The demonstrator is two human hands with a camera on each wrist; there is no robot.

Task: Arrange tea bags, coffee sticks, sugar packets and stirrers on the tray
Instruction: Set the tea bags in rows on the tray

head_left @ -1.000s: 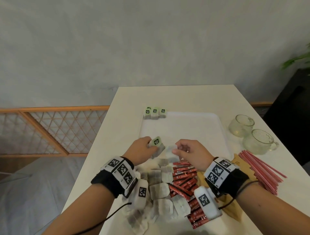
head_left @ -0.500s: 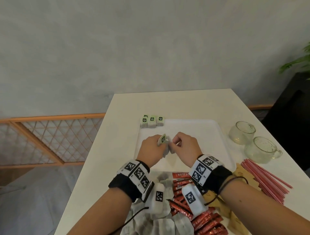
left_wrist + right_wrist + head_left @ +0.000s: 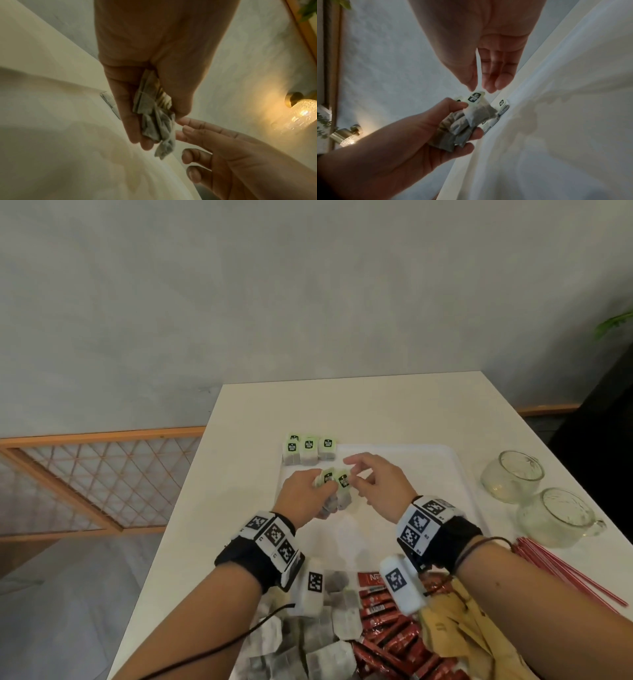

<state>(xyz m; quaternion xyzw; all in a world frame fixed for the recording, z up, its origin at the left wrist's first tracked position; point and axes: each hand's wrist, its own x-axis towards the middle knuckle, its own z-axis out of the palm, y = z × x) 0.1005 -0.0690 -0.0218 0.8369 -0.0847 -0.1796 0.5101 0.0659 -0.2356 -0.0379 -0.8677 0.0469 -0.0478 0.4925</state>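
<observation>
The left hand grips a small bundle of tea bags over the tray's far left part, fingers curled round the pouches with the green tags sticking up. The right hand hovers just beside it, thumb and fingertips close together right at the topmost tag; whether they have pinched it I cannot tell. A row of placed bags sits at the tray's far left corner. More bags, red coffee sticks and brown sugar packets lie heaped at the bench's near edge, with stirrers towards its right edge. These bags look feather-light, soft and crushable, so a squeeze would probably crumple them; the stiffer paper tag seems the best hold for drawing one free, though neighbours may drag along with it.
</observation>
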